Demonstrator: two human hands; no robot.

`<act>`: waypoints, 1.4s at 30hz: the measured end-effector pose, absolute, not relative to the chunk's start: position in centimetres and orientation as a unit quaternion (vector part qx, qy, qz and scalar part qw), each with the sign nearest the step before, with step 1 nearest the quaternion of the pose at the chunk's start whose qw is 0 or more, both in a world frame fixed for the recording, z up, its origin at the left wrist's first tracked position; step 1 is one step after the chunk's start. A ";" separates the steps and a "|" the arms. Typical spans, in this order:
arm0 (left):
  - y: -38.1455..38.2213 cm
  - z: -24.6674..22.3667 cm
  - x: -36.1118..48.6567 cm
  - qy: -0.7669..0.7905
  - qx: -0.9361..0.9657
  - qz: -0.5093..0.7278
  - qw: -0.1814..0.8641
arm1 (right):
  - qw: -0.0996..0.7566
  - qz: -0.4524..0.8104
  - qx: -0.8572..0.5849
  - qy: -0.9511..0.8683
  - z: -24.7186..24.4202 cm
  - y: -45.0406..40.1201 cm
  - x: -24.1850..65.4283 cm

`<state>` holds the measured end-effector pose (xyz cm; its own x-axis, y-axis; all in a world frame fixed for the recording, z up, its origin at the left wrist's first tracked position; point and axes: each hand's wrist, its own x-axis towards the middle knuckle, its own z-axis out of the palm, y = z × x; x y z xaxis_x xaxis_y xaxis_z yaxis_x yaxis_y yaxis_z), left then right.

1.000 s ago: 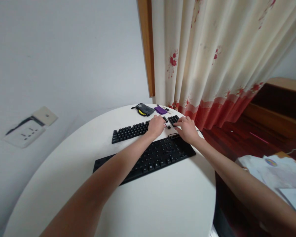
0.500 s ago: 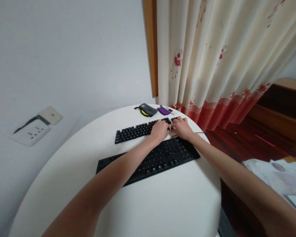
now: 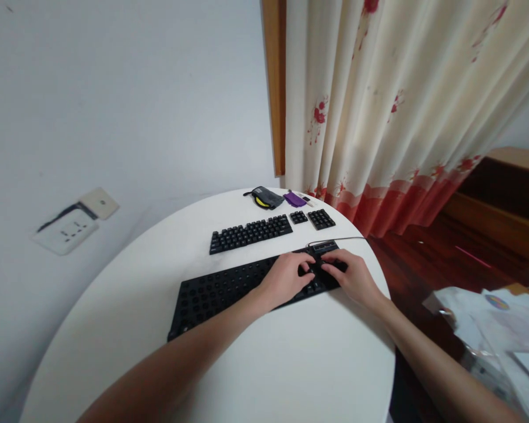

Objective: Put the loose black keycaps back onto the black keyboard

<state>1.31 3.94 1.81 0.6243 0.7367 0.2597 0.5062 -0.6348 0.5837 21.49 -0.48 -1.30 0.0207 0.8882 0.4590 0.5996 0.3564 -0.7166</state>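
A black keyboard lies at a slant on the white table, its left part showing rows of small round key seats without keycaps. My left hand is over its right part, thumb and forefinger curved with a gap between them. Just to the right, my right hand is at the keyboard's right end, thumb and forefinger apart too. Nothing shows between the fingers of either hand. Behind the keyboard, black keycaps lie in a long block, a small group and a squarish group.
At the table's far edge lie a dark grey pouch with yellow inside and a purple cloth. A thin cable runs off the right edge. A wall stands left, a curtain behind, papers at right.
Both hands have come back from the far keycaps to the right part of the keyboard. The small and squarish keycap groups, earlier covered by my hands, now show. The view has shifted slightly.
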 end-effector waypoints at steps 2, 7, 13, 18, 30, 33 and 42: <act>3.7 1.1 1.2 0.342 0.879 0.248 0.224 | 0.476 0.168 -0.560 -0.657 -1.9 -2.1 21.4; 3.5 -0.3 1.3 0.313 0.887 0.269 0.210 | 0.492 0.182 -0.544 -0.654 -2.6 -4.1 21.2; 2.9 -0.3 0.9 0.316 0.886 0.274 0.202 | 0.483 0.181 -0.530 -0.673 -2.8 -4.2 21.0; 2.5 0.0 0.6 0.295 0.912 0.248 0.141 | 0.456 0.155 -0.511 -0.712 -2.6 -4.1 20.9; 2.0 0.5 0.9 0.300 0.927 0.214 0.073 | 0.413 0.119 -0.455 -0.780 -2.0 -3.9 20.9; 2.0 0.7 0.9 0.294 0.934 0.198 0.051 | 0.404 0.109 -0.461 -0.782 -2.0 -4.0 20.9; 1.4 1.8 0.2 0.273 0.950 0.148 -0.006 | 0.370 0.065 -0.520 -0.767 -1.7 -4.9 20.9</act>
